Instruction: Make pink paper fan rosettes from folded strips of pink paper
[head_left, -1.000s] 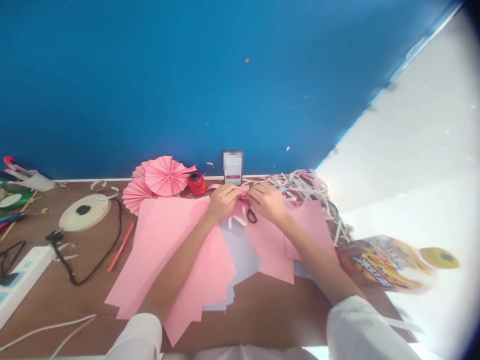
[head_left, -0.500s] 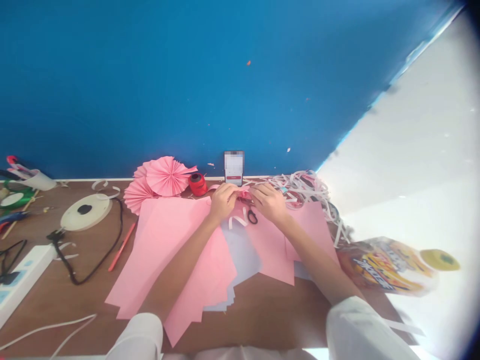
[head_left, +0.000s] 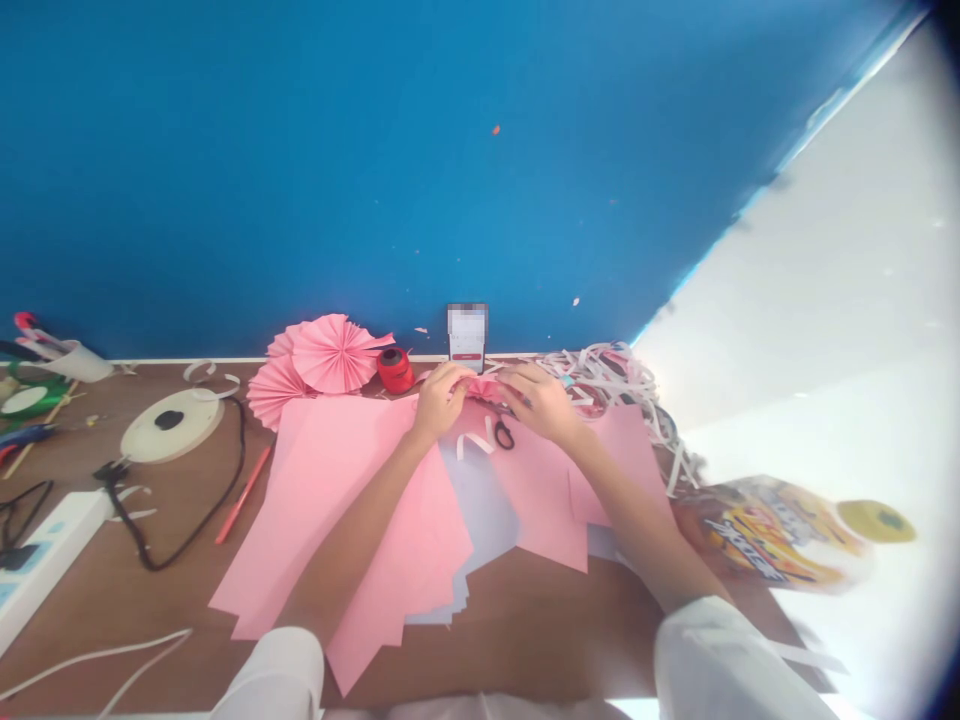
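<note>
Between my two hands is a small piece of pleated pink paper (head_left: 482, 387). My left hand (head_left: 444, 400) pinches its left end, and my right hand (head_left: 538, 402) is closed on its right end. Just below the right hand, scissors with a black handle loop (head_left: 504, 434) lie on the sheets, their blades mostly out of sight. A curled white paper strip (head_left: 475, 440) rests beside them. Pink paper sheets (head_left: 352, 480) spread under my left forearm, and more pink sheets (head_left: 544, 500) lie under the right one, with bluish-grey paper (head_left: 480, 510) between.
Pink paper rosettes (head_left: 337, 355) and a red round object (head_left: 395, 370) stand at the back left. A phone (head_left: 467, 335) leans on the blue wall. White paper strips (head_left: 607, 375) are heaped at the right, near a plastic bottle (head_left: 787, 530). A power strip (head_left: 49, 560) lies far left.
My hands have moved slightly apart, and more of the pleated pink paper shows between them. The things on the table stay where they were.
</note>
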